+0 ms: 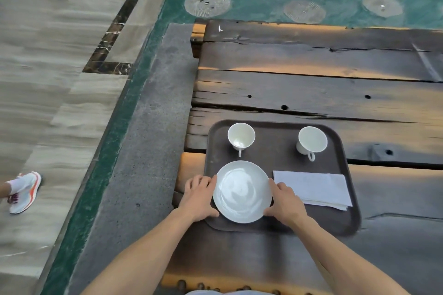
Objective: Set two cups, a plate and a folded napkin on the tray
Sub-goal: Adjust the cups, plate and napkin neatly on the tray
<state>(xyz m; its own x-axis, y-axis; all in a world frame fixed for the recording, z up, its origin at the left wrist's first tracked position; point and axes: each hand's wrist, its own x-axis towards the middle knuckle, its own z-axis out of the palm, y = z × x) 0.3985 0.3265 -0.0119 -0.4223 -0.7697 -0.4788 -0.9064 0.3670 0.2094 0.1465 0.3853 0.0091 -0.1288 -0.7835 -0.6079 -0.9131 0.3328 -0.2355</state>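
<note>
A dark brown tray (278, 160) lies near the left front corner of a rough wooden table. Two white cups stand upright at its far side, one at the left (241, 136) and one at the right (311, 142), handles toward me. A white plate (242, 191) rests on the tray's near left part. My left hand (200, 196) touches the plate's left rim and my right hand (285, 203) touches its right rim, fingers curved around it. A folded white napkin (316, 187) lies flat to the right of the plate, partly under my right hand.
The dark plank table (311, 79) stretches away to the far and right sides. Its left edge drops to a grey stone strip (148, 151) and green floor. A person's foot in a white and orange shoe (24, 191) stands at the far left.
</note>
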